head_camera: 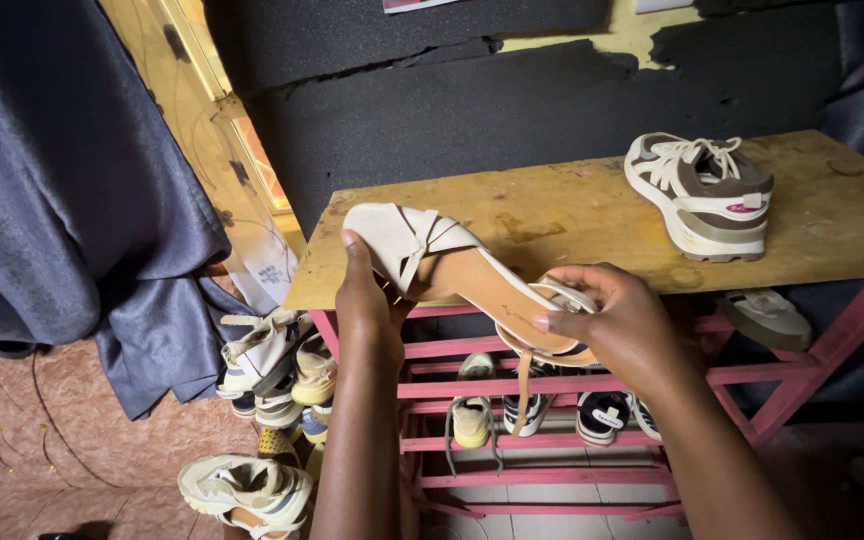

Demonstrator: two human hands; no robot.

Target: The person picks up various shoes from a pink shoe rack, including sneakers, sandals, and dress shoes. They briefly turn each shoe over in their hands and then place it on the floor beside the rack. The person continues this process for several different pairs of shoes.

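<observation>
in the foreground, closest to the camera, two bare forearms rise from the bottom edge and meet around a cream strappy sandal held in the air in front of a pink rack. the left hand grips the toe end, thumb pressed up against the crossed front straps and fingers wrapped under the sole, so its hold is firmly closed on the shoe. the right hand closes on the heel end, fingertips curled over the back strap and the edge of the tan insole, while a thin loose strap dangles down below it. the sandal lies tilted, toe higher and to the left, heel lower and to the right, hovering just in front of the front edge of the worn yellow wooden board that tops the rack. below the hands, the pink slatted shoe rack holds several shoes on its shelves, seen only in part. to the left of the rack a heap of pale sneakers sits on the floor, with another light sneaker nearer the bottom edge. farther back, a white and brown sneaker stands on the board, well apart from the sandal. dark grey curtain fabric hangs at the left, and a dark patchy wall stands behind.
</observation>
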